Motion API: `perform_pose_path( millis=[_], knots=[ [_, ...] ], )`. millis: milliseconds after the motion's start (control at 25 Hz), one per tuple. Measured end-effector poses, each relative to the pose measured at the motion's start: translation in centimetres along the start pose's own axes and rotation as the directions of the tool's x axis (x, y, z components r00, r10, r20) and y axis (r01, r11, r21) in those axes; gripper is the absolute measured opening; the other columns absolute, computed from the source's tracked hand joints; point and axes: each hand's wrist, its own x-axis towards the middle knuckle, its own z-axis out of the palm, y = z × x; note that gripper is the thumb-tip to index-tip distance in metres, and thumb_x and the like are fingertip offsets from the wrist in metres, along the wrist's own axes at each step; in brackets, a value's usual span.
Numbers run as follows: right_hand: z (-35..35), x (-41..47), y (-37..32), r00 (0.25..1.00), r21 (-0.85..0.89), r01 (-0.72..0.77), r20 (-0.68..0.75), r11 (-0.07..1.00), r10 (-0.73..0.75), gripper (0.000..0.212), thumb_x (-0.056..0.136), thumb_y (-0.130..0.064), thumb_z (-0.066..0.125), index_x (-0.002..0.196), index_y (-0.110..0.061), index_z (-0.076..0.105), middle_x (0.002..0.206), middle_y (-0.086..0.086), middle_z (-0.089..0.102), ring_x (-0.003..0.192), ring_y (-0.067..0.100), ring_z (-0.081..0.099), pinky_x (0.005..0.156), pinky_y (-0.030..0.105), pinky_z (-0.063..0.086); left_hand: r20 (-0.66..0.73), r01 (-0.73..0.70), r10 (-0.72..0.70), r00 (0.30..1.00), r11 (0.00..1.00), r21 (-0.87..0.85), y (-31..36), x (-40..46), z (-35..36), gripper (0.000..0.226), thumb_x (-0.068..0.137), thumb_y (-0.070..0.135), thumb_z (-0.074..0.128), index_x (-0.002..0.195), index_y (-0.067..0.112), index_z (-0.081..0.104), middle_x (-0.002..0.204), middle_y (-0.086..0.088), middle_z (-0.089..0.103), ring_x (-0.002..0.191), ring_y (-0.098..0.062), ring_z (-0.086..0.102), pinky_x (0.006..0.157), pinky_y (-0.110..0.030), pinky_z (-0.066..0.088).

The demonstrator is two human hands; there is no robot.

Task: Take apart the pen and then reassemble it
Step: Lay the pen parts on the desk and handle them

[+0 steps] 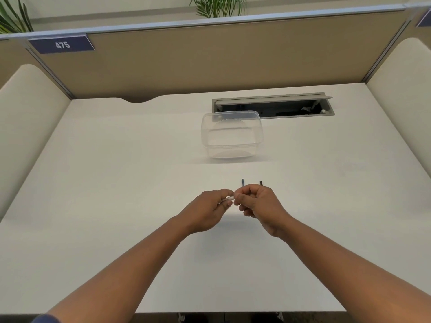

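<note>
Both hands meet over the middle of the white desk. My left hand pinches a thin pale pen barrel, of which only a short stretch shows between the fingers. My right hand is closed on the barrel's other end; what else it holds is hidden by the fingers. Just beyond my right hand, two short dark pen parts show, their lower ends hidden behind the knuckles. I cannot tell whether they lie on the desk or stick out of the hand.
A clear plastic container stands on the desk behind the hands. Further back, a cable tray with its lid raised is set into the desk. Beige partitions enclose the desk at the back and both sides.
</note>
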Motion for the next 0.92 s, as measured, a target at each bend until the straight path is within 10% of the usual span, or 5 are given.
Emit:
perform_pose_path(
  millis=[160, 280, 400, 560, 920],
  knots=[
    [0.0, 0.2, -0.3, 0.996, 0.090, -0.015, -0.085, 0.996, 0.023, 0.007, 0.087, -0.011, 0.071, 0.082, -0.011, 0.075, 0.073, 0.006, 0.073, 0.061, 0.013, 0.060, 0.056, 0.023, 0.049, -0.408, 0.015, 0.065, 0.911, 0.982, 0.190, -0.5, 0.0, 0.5, 0.034, 0.098, 0.033, 0.060, 0.132, 0.030, 0.060, 0.131, 0.010, 0.056, 0.126, -0.015, 0.043, 0.103, -0.036, 0.028],
    [-0.1, 0.2, -0.3, 0.985, 0.250, -0.060, -0.145, 0.966, 0.098, 0.007, 0.086, -0.008, 0.072, 0.081, -0.011, 0.073, 0.074, 0.008, 0.072, 0.059, 0.014, 0.059, 0.057, 0.026, 0.049, -0.664, 0.125, -0.227, 0.712, 0.972, -0.197, 0.1, 0.1, 0.9, 0.044, 0.092, 0.034, 0.069, 0.132, 0.034, 0.052, 0.133, 0.010, 0.039, 0.118, -0.009, 0.034, 0.099, -0.033, 0.030],
    [-0.1, 0.1, -0.1, 0.980, 0.385, -0.092, -0.128, 0.918, 0.152, 0.003, 0.086, -0.005, 0.071, 0.087, -0.007, 0.069, 0.074, 0.009, 0.071, 0.058, 0.015, 0.059, 0.055, 0.026, 0.050, -0.370, 0.167, -0.672, 0.642, 0.593, -0.787, 0.6, 1.0, 0.5, 0.059, 0.091, 0.040, 0.070, 0.136, 0.039, 0.032, 0.131, 0.006, 0.036, 0.115, -0.016, 0.047, 0.089, -0.033, 0.040],
    [0.2, -0.5, 0.3, 0.985, 0.373, -0.131, -0.056, 0.919, 0.163, 0.004, 0.087, -0.004, 0.070, 0.087, -0.008, 0.069, 0.075, 0.010, 0.071, 0.059, 0.015, 0.060, 0.056, 0.025, 0.051, -0.065, 0.076, -0.708, 0.703, 0.166, -0.983, 0.1, 1.9, 0.0, 0.049, 0.097, 0.015, 0.066, 0.137, 0.022, 0.038, 0.102, -0.005, 0.058, 0.077, -0.019, 0.061, 0.072, -0.030, 0.054],
    [0.3, 0.0, 1.3, 0.968, -0.017, -0.243, 0.057, 0.970, 0.244, 0.015, 0.081, -0.022, 0.080, 0.085, -0.016, 0.067, 0.084, 0.002, 0.075, 0.063, 0.011, 0.057, 0.060, 0.026, 0.047, -0.246, 0.223, -0.570, 0.784, 0.628, -0.745, 0.3, 2.5, 0.9, 0.055, 0.094, 0.018, 0.068, 0.143, 0.025, 0.043, 0.107, -0.007, 0.068, 0.082, -0.014, 0.065, 0.085, -0.035, 0.057]
  ],
)
